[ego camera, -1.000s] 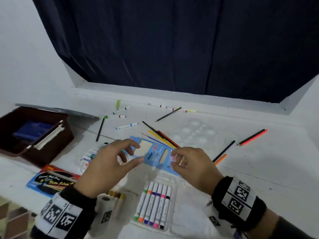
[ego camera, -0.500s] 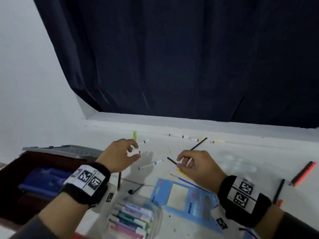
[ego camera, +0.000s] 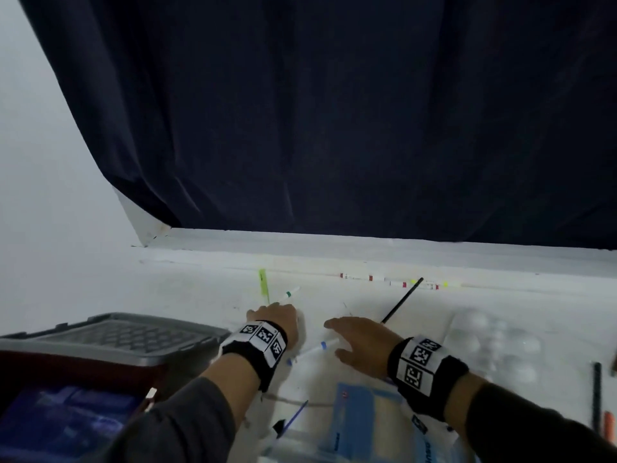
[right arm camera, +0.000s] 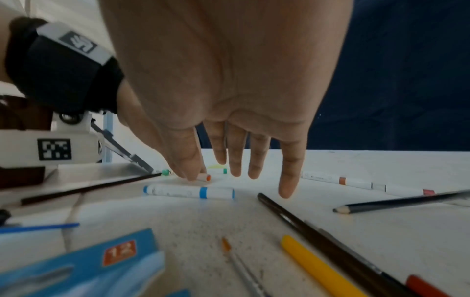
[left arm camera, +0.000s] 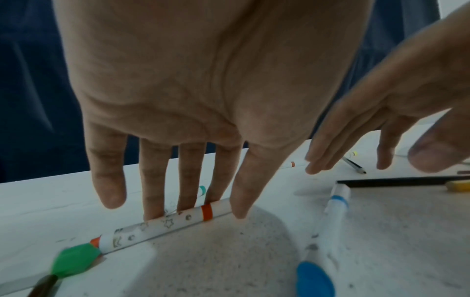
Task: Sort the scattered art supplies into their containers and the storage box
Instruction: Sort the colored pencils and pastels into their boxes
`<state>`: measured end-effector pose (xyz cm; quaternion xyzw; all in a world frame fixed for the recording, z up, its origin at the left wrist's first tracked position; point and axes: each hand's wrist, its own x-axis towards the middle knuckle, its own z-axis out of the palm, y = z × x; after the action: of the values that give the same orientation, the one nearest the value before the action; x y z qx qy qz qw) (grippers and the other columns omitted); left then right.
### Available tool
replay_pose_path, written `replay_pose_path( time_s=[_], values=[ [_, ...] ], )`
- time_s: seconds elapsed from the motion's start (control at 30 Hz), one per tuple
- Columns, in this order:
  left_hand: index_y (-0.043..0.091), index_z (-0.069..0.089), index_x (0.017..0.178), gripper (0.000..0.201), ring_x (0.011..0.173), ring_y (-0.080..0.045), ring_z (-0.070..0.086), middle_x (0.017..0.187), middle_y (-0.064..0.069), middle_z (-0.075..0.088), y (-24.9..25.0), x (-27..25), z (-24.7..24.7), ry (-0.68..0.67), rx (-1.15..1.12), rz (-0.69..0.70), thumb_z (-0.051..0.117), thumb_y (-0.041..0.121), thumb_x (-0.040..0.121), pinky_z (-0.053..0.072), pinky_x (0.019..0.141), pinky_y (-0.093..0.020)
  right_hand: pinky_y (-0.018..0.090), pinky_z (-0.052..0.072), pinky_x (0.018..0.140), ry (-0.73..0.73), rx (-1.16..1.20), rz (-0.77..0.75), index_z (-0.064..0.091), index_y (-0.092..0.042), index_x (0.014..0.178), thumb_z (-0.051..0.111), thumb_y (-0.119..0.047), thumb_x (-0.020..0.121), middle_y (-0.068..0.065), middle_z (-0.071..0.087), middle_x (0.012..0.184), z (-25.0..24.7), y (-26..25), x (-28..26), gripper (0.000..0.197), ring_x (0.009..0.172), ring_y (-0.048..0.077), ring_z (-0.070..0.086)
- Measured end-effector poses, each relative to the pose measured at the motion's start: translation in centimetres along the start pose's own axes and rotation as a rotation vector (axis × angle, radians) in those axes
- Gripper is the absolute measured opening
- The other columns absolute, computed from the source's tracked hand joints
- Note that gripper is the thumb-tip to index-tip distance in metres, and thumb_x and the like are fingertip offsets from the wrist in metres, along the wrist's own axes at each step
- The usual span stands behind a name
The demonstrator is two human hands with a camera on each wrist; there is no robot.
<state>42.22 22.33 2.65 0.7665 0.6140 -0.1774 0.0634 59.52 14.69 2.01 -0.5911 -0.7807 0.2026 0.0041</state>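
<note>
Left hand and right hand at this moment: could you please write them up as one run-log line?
left hand: fingertips touching orange-banded marker | right hand: open above blue-banded marker | nothing lifted

On the table [ego camera: 200, 295] the left hand [ego camera: 277, 317] lies ahead of the right hand [ego camera: 364, 342], its fingertips [left arm camera: 152, 213] down on a marker [left arm camera: 162, 225]. Between the two hands lies a second marker [ego camera: 314, 349] — just left of the right hand. The storage box [ego camera: 83, 369] stands at the left (its lid [ego camera: 117, 332] at its far side). A card pack [ego camera: 360, 419] lies nearest, below the right wrist. Behind the right hand a pencil [ego camera: 402, 300] slants towards more markers [ego camera: 394, 280] along the back edge — a palette [ego camera: 494, 349] lies right.
</note>
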Motion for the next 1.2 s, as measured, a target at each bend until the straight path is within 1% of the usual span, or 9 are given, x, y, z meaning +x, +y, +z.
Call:
replay_pose_path(
  time_s=[0.17, 0.3, 0.43, 0.57, 0.67, 0.77, 0.83, 0.97, 1.2],
  values=[
    [0.013, 0.06, 0.123, 0.029, 0.115, -0.029, 0.061, 0.124, -0.008, 0.064, 0.1, 0.0, -0.2, 0.075, 0.102, 0.04, 0.046, 0.01, 0.098, 0.042, 0.095, -0.039, 0.056, 0.02, 0.115, -0.142, -0.237, 0.11, 0.022, -0.032, 0.154, 0.036, -0.042, 0.103, 0.004, 0.013, 0.164, 1.4, -0.2, 1.9, 0.053, 0.15, 0.026, 0.013],
    [0.011, 0.062, 0.121, 0.028, 0.114, -0.03, 0.063, 0.123, -0.01, 0.065, 0.1, -0.1, -0.4, 0.105, 0.151, 0.071, 0.048, 0.007, 0.097, 0.044, 0.084, -0.035, 0.045, 0.035, 0.103, -0.016, -0.422, 0.122, 0.06, -0.022, 0.129, 0.048, -0.031, 0.1, 0.005, 0.053, 0.137, 1.8, -0.3, 2.7, 0.032, 0.127, 0.028, 0.047],
    [0.01, 0.058, 0.124, 0.029, 0.113, -0.031, 0.063, 0.124, -0.011, 0.062, 0.0, -0.7, -0.9, 0.121, 0.105, 0.094, 0.049, 0.008, 0.097, 0.047, 0.086, -0.037, 0.039, 0.038, 0.096, 0.071, -0.43, 0.108, 0.064, -0.014, 0.115, 0.049, -0.022, 0.098, 0.004, 0.061, 0.121, 1.3, 0.2, 1.6, 0.023, 0.114, 0.026, 0.055],
    [0.021, 0.058, 0.116, 0.019, 0.106, -0.028, 0.064, 0.12, -0.006, 0.063, 0.2, -2.4, -1.8, 0.228, -0.129, 0.144, 0.052, 0.022, 0.098, 0.049, 0.089, -0.036, 0.033, 0.044, 0.088, 0.275, -0.167, 0.097, 0.063, -0.019, 0.109, 0.051, -0.034, 0.096, -0.001, 0.061, 0.111, -0.8, 0.8, -2.0, 0.023, 0.105, 0.02, 0.056],
    [0.03, 0.059, 0.1, 0.005, 0.083, -0.017, 0.065, 0.101, 0.006, 0.069, 0.3, -5.2, -3.1, 0.352, -0.499, 0.218, 0.061, 0.031, 0.096, 0.056, 0.076, -0.034, 0.031, 0.05, 0.078, 0.508, 0.097, 0.102, 0.065, -0.021, 0.089, 0.066, -0.034, 0.089, -0.006, 0.064, 0.091, -2.6, 1.2, -5.8, 0.013, 0.085, 0.013, 0.06],
    [0.034, 0.059, 0.107, 0.014, 0.065, -0.008, 0.064, 0.087, 0.009, 0.066, 0.3, -9.8, -4.7, 0.445, -0.864, 0.352, 0.065, 0.028, 0.096, 0.058, 0.062, -0.026, 0.023, 0.052, 0.072, 0.679, 0.312, 0.094, 0.066, -0.024, 0.083, 0.075, -0.026, 0.085, -0.01, 0.067, 0.085, -3.9, 1.4, -10.2, 0.009, 0.08, 0.005, 0.064],
    [0.038, 0.057, 0.114, 0.024, 0.067, -0.009, 0.067, 0.088, 0.004, 0.069, 0.0, -13.2, -5.4, 0.505, -1.026, 0.412, 0.065, 0.026, 0.096, 0.052, 0.061, -0.018, 0.019, 0.054, 0.069, 0.74, 0.408, 0.073, 0.066, -0.025, 0.083, 0.075, -0.021, 0.085, -0.011, 0.068, 0.087, -4.5, 1.3, -12.9, 0.01, 0.082, 0.003, 0.066],
    [0.041, 0.057, 0.123, 0.039, 0.078, -0.025, 0.071, 0.092, -0.002, 0.075, 1.0, -19.7, -5.4, 0.57, -1.287, 0.454, 0.069, 0.02, 0.092, 0.052, 0.079, -0.032, 0.024, 0.056, 0.073, 0.778, 0.638, 0.029, 0.066, -0.02, 0.091, 0.067, -0.011, 0.092, -0.008, 0.07, 0.094, -5.2, 1.7, -18.7, 0.009, 0.09, 0.007, 0.069],
    [0.026, 0.059, 0.123, 0.038, 0.087, -0.02, 0.075, 0.094, -0.009, 0.077, 6.9, -26.1, -1.6, 0.44, -1.542, 0.447, 0.068, 0.011, 0.089, 0.054, 0.086, -0.039, 0.028, 0.059, 0.078, 0.79, 0.921, 0.033, 0.062, -0.017, 0.107, 0.051, -0.005, 0.1, -0.003, 0.07, 0.107, -2.9, 3.0, -28.5, 0.018, 0.101, 0.013, 0.069]
  ],
)
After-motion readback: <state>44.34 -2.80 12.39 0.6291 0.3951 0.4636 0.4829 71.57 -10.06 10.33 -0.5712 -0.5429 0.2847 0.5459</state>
